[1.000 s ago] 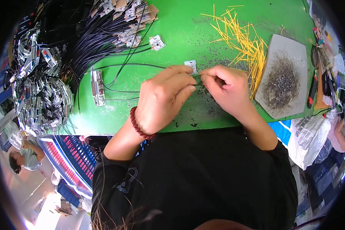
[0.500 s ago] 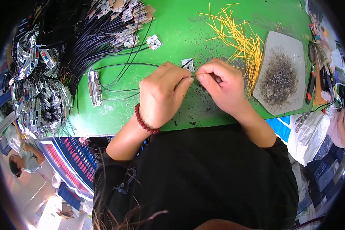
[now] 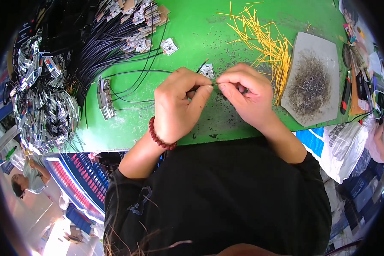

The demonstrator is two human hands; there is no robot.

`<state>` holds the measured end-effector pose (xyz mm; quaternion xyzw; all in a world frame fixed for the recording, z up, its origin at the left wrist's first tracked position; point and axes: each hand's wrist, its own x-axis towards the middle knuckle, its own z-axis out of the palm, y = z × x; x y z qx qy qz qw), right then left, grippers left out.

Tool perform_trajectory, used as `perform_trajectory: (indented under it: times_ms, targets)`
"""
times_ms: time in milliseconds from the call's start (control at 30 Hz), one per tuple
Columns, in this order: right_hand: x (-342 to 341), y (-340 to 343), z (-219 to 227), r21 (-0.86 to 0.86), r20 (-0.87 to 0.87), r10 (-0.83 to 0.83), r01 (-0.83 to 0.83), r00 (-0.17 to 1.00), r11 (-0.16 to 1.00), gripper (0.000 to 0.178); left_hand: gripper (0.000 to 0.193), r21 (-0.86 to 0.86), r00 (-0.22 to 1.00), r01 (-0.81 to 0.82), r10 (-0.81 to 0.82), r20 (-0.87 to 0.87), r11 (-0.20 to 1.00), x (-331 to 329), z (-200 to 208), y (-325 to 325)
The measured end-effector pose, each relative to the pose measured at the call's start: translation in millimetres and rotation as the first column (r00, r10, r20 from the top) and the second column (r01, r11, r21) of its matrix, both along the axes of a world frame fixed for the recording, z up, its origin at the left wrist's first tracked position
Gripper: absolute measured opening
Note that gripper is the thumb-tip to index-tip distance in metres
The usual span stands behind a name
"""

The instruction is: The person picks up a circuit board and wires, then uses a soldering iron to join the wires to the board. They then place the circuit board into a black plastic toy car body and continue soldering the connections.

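Both hands meet fingertip to fingertip above the green table. My left hand (image 3: pixel 175 102), with a red bead bracelet at the wrist, is closed in a pinch on a thin wire. My right hand (image 3: pixel 249 94) pinches the wire's other side, with a tiny gap between the two pinches; the tip itself is mostly hidden. Black cables (image 3: pixel 134 71) run left from my left hand toward a silver metal housing (image 3: pixel 106 99). Just beyond the fingertips lies a small white circuit board (image 3: pixel 207 71), beside a black wire end (image 3: pixel 202 65) with a copper-coloured tip.
Black cables with circuit boards (image 3: pixel 138 42) pile up at the far left, near a heap of silver metal housings (image 3: pixel 47 111). Yellow thin tubes (image 3: pixel 269 49) lie scattered beside a grey board (image 3: pixel 303 47) covered with dark grit. Tools (image 3: pixel 347 96) line the right edge.
Both hands stay pinched together, with the left fingers bending slightly more. The black wire end beside the small board has shifted a little left and up.
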<state>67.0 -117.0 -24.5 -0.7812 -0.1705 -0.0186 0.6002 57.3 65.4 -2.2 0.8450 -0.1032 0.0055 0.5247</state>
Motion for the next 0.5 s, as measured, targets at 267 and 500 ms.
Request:
perform_trajectory:
  times_ms: [267, 500]
  targets:
    - [-1.9, -1.2, -3.2, -0.044, 0.199, -0.048, 0.058, 0.979, 0.997, 0.023, 0.011, -0.011, 0.998, -0.011, 0.012, 0.061, 1.0, -0.8, -6.0, 0.2]
    - [-6.5, -0.2, -4.9, 0.022, 0.044, -0.037, 0.036, 0.998, 0.999, 0.02, 0.012, -0.008, 0.996, -0.006, 0.006, 0.089, 1.0, -1.7, -7.3, 0.1]
